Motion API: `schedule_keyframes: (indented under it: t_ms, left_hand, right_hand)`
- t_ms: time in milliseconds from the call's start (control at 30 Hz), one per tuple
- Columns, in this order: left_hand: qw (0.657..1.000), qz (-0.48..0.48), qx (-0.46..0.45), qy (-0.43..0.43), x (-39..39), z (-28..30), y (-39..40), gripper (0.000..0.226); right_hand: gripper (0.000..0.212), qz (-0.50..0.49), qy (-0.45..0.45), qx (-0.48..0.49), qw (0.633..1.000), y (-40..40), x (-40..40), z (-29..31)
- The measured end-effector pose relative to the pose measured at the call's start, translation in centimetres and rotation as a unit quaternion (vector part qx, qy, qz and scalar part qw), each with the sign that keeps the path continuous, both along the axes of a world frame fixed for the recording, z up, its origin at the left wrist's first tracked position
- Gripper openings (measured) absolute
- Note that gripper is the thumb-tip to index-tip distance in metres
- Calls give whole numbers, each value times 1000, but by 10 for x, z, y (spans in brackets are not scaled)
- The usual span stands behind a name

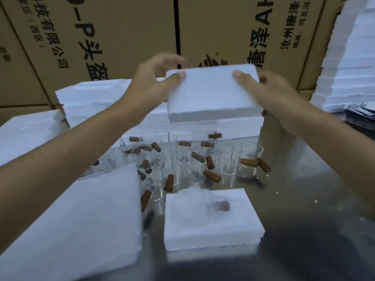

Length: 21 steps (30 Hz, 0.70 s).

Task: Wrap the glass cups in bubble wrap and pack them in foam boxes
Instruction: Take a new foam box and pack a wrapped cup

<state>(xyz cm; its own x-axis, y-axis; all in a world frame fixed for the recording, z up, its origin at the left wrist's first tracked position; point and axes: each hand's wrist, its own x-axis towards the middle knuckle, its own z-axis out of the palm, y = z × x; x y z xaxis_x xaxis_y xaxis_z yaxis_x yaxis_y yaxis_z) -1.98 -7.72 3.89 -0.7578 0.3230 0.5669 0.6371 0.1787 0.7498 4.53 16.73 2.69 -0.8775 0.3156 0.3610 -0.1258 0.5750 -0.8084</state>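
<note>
Both hands, left hand (151,82) and right hand (267,88), each grip pinching a white foam box (211,94) in the middle top. Glass cups (188,161) sit on the counter (304,189) below.

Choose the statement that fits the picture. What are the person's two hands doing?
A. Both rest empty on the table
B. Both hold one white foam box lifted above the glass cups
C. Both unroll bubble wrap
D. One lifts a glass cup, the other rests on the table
B: the left hand and the right hand grip opposite ends of the foam box, raised over the glass cups.
</note>
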Motion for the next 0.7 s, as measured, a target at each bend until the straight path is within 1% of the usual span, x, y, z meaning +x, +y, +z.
schedule_keyframes:
  t_ms: [67, 100, 200, 267, 333, 400, 467, 567, 700]
  left_hand:
    - [998, 29, -40, -45, 20, -16, -7, 15]
    - [994, 41, -77, -69, 29, -24, -11, 16]
    - [961, 46, -223, -156, 55, -54, -21, 18]
    - [940, 27, -275, -199, 73, -73, -24, 22]
    - [935, 13, -284, -210, 85, -89, -24, 33]
    - [933, 5, -290, -214, 93, -101, -23, 42]
    - [933, 12, -283, -221, 100, -109, -21, 41]
    - [935, 26, -262, -236, 103, -112, -20, 32]
    - [924, 23, -309, -223, 101, -113, -26, 32]
  right_hand:
    - [76, 12, -120, 18, 993, -7, 20, -12]
    - [82, 18, -163, 28, 986, -9, 28, -21]
    - [81, 21, -254, 58, 965, -16, 50, -50]
    - [77, 38, -297, 86, 950, -20, 61, -65]
    - [71, 54, -307, 76, 947, -22, 70, -79]
    - [67, 44, -305, 78, 948, -25, 76, -90]
    - [66, 34, -316, 89, 944, -28, 79, -99]
    - [68, 29, -329, 66, 942, -32, 82, -108]
    - [59, 29, -285, 49, 957, -32, 85, -116]
